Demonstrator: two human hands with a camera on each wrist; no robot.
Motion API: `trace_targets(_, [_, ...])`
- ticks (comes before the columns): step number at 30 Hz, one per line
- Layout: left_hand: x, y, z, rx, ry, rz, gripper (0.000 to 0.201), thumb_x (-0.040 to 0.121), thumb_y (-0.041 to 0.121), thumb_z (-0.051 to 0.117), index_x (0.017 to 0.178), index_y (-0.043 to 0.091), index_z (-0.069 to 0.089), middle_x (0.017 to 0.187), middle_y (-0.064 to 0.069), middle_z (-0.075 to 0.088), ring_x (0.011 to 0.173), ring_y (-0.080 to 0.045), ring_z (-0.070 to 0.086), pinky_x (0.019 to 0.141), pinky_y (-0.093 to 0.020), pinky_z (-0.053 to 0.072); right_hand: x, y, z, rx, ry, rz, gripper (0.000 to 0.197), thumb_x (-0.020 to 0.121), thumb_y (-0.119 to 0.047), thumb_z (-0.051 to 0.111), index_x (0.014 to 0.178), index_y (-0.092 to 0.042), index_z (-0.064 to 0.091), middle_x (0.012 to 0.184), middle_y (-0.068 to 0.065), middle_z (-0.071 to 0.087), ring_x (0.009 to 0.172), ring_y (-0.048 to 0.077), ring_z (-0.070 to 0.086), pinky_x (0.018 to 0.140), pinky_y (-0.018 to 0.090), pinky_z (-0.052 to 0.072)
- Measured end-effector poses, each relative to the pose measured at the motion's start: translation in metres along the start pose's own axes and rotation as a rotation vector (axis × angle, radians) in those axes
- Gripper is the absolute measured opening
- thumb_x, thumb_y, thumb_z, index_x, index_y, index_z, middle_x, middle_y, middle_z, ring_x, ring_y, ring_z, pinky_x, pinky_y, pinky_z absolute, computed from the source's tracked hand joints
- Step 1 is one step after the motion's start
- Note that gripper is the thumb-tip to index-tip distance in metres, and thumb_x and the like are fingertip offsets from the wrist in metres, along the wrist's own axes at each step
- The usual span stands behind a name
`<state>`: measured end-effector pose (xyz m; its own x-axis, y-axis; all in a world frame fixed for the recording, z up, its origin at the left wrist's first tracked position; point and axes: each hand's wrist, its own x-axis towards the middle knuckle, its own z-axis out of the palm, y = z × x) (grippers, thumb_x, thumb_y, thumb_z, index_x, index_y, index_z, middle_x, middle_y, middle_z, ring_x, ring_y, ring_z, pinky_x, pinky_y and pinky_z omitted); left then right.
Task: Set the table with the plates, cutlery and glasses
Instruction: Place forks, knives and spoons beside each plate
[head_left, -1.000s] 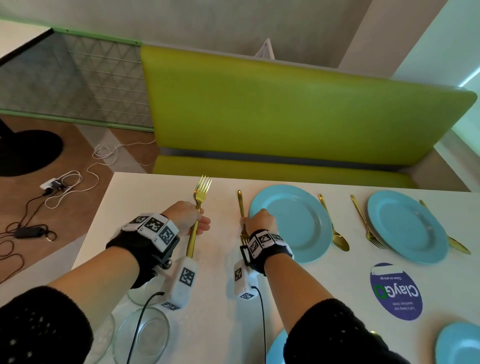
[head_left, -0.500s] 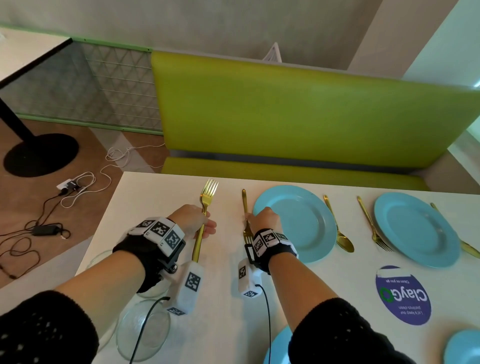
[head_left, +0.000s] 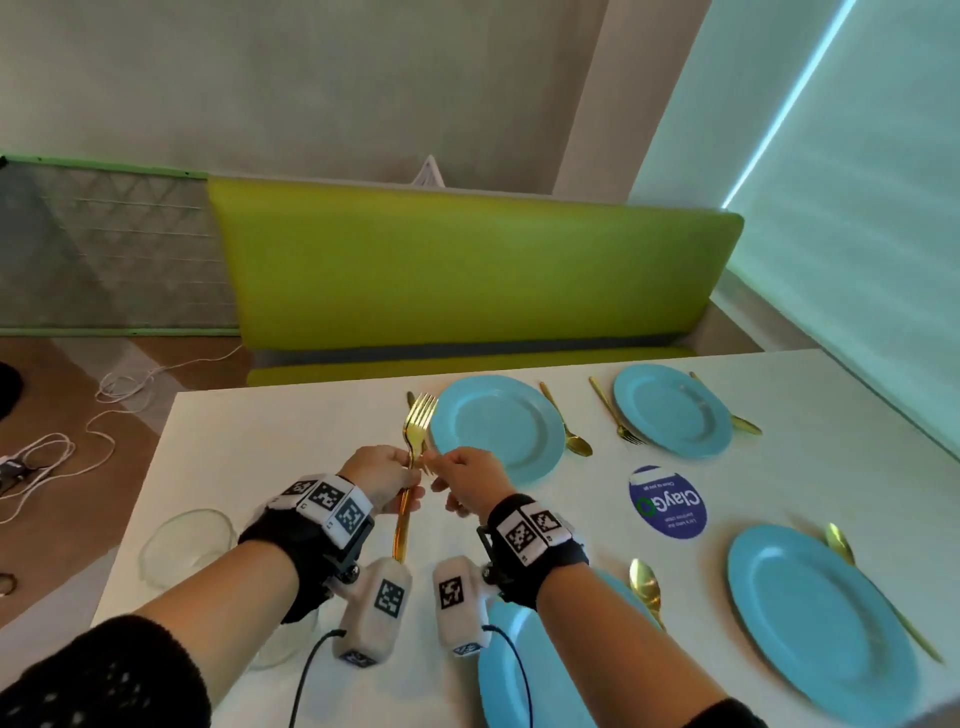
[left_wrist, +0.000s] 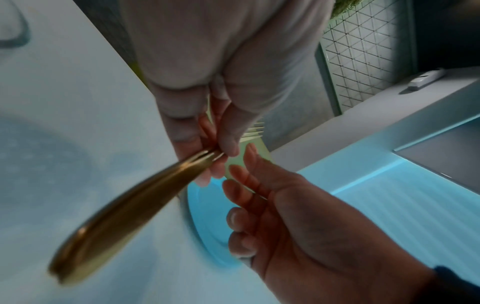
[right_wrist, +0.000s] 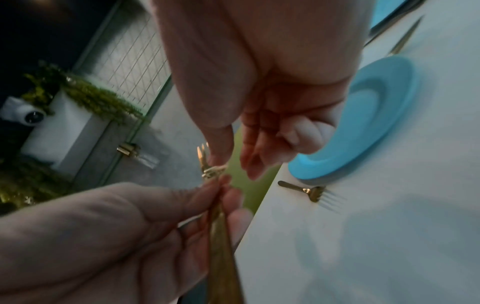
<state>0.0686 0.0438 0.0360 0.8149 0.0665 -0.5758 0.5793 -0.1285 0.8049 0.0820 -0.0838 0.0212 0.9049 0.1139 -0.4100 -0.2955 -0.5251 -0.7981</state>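
Note:
My left hand (head_left: 402, 470) grips a gold fork (head_left: 415, 426) by its handle and holds it above the white table (head_left: 249, 447), tines pointing away. In the left wrist view the left hand's fingers (left_wrist: 221, 148) pinch the fork's handle (left_wrist: 124, 209). My right hand (head_left: 441, 467) has come up beside the fork's neck. Its thumb (right_wrist: 219, 152) and forefinger are spread and its other fingers are curled. The thumb tip is at the fork (right_wrist: 211, 170), but no grip shows. A second gold fork (right_wrist: 313, 193) lies on the table beside the far left blue plate (head_left: 496, 428).
Other blue plates lie at the far right (head_left: 670, 408), near right (head_left: 821, 618) and near middle (head_left: 514, 675), with gold cutlery (head_left: 576, 441) beside them. Clear glassware (head_left: 187, 540) stands at the near left. A round blue sticker (head_left: 667, 501) is on the table. A green bench (head_left: 467, 270) runs behind.
My right hand has left the fork lying by the far left plate and risen to the fork in my left hand. My left hand has carried its fork to the right.

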Motion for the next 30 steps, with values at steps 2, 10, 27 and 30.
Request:
trace_targets(2, [-0.018, -0.01, 0.008, 0.008, -0.05, 0.033, 0.011, 0.089, -0.004, 0.053, 0.097, 0.003, 0.058, 0.075, -0.016, 0.062, 0.063, -0.024, 0.061, 0.069, -0.036, 0.057, -0.032, 0.008, 0.001, 0.092, -0.028, 0.032, 0.03, 0.094, -0.035, 0.052, 0.068, -0.019, 0.052, 0.068, -0.005, 0.057, 0.048, 0.011, 0.047, 0.042, 0.02, 0.035])
trace_targets(10, [-0.088, -0.053, 0.053, 0.054, -0.194, 0.109, 0.017, 0.079, -0.009, 0.061, 0.079, 0.008, 0.058, 0.069, -0.015, 0.064, 0.047, -0.017, 0.061, 0.052, -0.027, 0.056, -0.139, 0.047, -0.009, 0.324, 0.099, 0.2, 0.017, 0.092, -0.019, 0.054, 0.076, -0.013, 0.057, 0.066, 0.001, 0.06, 0.048, 0.011, 0.048, 0.042, 0.018, 0.033])
trace_targets(27, [-0.092, -0.056, 0.146, 0.027, -0.134, 0.11, 0.023, 0.081, -0.008, 0.063, 0.075, 0.012, 0.052, 0.073, -0.011, 0.061, 0.057, -0.019, 0.062, 0.056, -0.028, 0.054, -0.155, 0.133, -0.104, 0.333, 0.286, 0.241, 0.021, 0.091, -0.013, 0.056, 0.07, -0.014, 0.057, 0.072, 0.001, 0.061, 0.05, 0.013, 0.046, 0.045, 0.021, 0.037])
trace_targets(30, [-0.082, -0.048, 0.165, 0.001, -0.111, 0.105, 0.023, 0.082, -0.008, 0.062, 0.074, 0.012, 0.052, 0.078, -0.011, 0.06, 0.06, -0.019, 0.061, 0.051, -0.025, 0.054, -0.144, 0.164, -0.145, 0.092, 0.311, 0.301, 0.022, 0.089, -0.016, 0.058, 0.067, -0.018, 0.058, 0.079, 0.004, 0.063, 0.054, 0.012, 0.049, 0.049, 0.021, 0.041])
